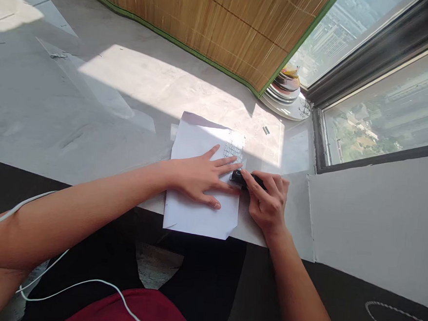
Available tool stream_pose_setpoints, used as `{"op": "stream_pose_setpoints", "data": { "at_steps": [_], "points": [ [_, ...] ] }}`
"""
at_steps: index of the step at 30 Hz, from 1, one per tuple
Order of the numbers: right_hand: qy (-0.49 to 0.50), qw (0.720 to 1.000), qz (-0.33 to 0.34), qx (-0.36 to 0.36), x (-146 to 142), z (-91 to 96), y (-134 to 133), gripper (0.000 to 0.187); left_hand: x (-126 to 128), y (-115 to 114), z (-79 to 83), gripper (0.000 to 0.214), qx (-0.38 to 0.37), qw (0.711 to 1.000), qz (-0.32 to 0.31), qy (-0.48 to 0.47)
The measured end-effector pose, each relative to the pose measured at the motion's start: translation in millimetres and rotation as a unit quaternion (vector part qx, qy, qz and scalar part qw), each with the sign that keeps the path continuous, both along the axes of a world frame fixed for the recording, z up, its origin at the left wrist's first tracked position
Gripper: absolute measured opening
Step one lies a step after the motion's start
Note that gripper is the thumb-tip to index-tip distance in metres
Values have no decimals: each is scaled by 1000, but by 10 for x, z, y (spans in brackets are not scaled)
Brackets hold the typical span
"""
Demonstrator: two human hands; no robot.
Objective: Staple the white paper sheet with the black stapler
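A stack of white paper lies on the pale counter near its front edge, with some corners bent. Spread flat on the sheets, my left hand holds nothing, its fingers apart. Rows of small staples run along the paper's right side, above my fingertips. My right hand grips a black stapler, whose front end sits over the paper's right edge beside my left fingers. Most of the stapler's body is hidden under my right hand.
Two small staple strips lie on the counter. Stacked plates stand in the corner by the window. A bamboo mat with green edging is at the back. A white cable crosses my lap.
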State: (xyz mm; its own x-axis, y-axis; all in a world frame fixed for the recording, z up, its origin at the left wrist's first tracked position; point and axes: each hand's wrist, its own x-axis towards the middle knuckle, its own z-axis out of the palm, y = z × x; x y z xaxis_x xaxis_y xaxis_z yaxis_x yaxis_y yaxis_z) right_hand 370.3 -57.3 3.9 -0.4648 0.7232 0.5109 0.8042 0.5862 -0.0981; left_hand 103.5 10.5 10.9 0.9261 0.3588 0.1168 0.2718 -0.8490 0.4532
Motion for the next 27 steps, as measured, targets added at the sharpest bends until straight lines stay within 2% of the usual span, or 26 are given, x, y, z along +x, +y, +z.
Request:
{"op": "stream_pose_setpoints", "data": {
  "at_steps": [3, 10, 14, 18, 27],
  "points": [
    [-9, 1000, -18, 3, -39, -8, -25, 71, -4, -2, 22, 64, -6, 1000, -3, 26],
    [-46, 998, -41, 6, -131, -1, -58, 73, -12, 3, 33, 63, 3, 1000, -13, 20],
    [19, 999, -30, 7, -95, -17, -44, 69, -12, 9, 52, 64, 4, 999, -16, 29],
    [89, 994, -56, 6, -53, -33, -17, 62, -14, 18, 56, 67, -2, 999, -13, 42],
    [126, 987, -97, 8, -71, -17, 35, 54, -41, 46, -8, 66, 18, 1000, -16, 11]
  ]
}}
